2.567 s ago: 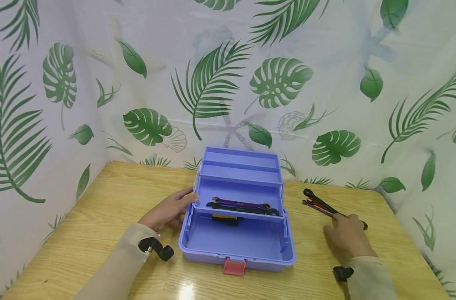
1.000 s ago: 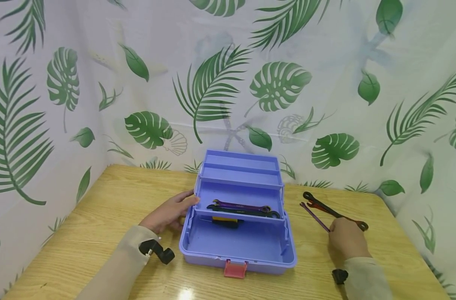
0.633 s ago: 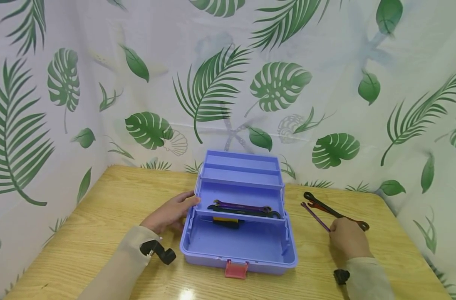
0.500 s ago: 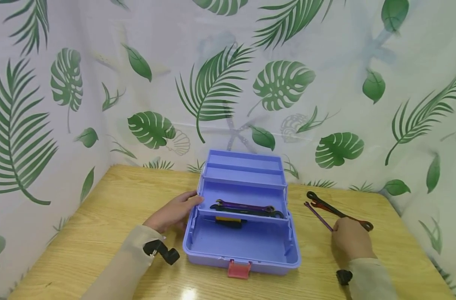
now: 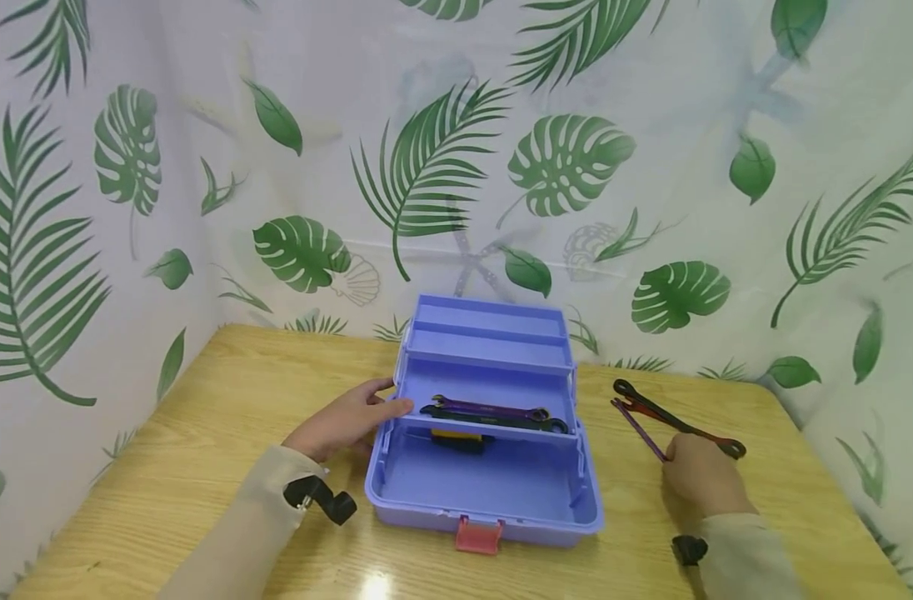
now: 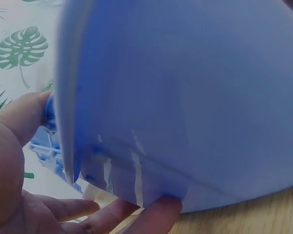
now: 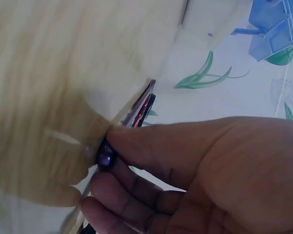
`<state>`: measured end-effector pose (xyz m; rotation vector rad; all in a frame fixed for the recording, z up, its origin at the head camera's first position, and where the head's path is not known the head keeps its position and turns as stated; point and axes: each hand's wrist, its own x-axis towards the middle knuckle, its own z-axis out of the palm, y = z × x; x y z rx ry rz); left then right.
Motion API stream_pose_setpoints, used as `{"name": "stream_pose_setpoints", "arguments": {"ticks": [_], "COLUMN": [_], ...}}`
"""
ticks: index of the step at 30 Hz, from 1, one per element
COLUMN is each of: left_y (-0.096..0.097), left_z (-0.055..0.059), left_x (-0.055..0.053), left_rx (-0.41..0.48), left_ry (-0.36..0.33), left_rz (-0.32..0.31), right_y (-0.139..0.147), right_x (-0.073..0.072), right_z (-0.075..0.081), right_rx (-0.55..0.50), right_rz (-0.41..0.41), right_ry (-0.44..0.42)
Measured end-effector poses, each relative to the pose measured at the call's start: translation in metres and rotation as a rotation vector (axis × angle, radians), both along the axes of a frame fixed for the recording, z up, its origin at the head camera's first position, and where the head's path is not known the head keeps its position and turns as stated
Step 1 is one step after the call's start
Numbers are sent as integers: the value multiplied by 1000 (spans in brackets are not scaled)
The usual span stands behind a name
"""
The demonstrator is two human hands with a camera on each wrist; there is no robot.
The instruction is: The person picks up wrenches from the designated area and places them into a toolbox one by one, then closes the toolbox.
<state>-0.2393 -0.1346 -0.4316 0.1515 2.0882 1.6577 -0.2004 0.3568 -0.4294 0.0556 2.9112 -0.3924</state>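
Note:
An opened lilac toolbox (image 5: 419, 518) stands mid-table with its tiered trays raised. My left hand (image 5: 340, 427) holds its left side; in the left wrist view the thumb (image 6: 27, 114) is at the edge and other fingers touch the outer wall. My right hand (image 5: 704, 473) pinches one end of a thin purple wrench (image 5: 640, 429) between thumb and fingers. The gripped end (image 7: 106, 157) looks dark purple in the right wrist view. Beside it a black wrench (image 5: 677, 419) and an orange-red wrench (image 5: 646, 408) lie on the table, partly overlapping.
In the lower tray lie another purple wrench (image 5: 489, 408) and a black wrench (image 5: 494, 421). Below, a yellow-and-black object (image 5: 458, 440) sits at the back of the box, partly hidden. A pink latch (image 5: 479, 536) hangs at the front. A leaf-patterned cloth (image 5: 464, 167) rises behind the table.
The right hand, earlier over the bunched wrenches, has drawn the purple wrench apart from the black and orange-red ones. Lately it barely moves. The left hand stays on the toolbox.

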Motion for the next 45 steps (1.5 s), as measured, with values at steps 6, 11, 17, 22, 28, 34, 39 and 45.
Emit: {"name": "stream_pose_setpoints", "arguments": {"ticks": [6,11,17,22,28,34,39,45], "left_y": [-4,-2,-2,-2,1,4,3,1], "left_z": [3,3,2,-1,-2,-1,0,0], "left_x": [-1,-2,-2,-2,1,2,2,1], "left_rx": [8,-3,-2,-7,-32,-36,-16,-3], "left_ry": [2,4,4,-8,-1,14,6,-4], "left_rz": [-6,-7,-3,11,36,43,22,5], "right_y": [-8,-11,-16,-18,-21,-22,-22,-20], "right_x": [-3,-2,-1,-1,-3,-3,-2,-2], "right_z": [1,-4,-3,-1,0,2,1,-1], "right_rx": [-28,-35,-21,-22,-4,1,-13,-36], "right_rz": [-21,-47,-57,-34,21,29,7,-8], "right_ry": [3,4,16,64,129,156,127,145]}}
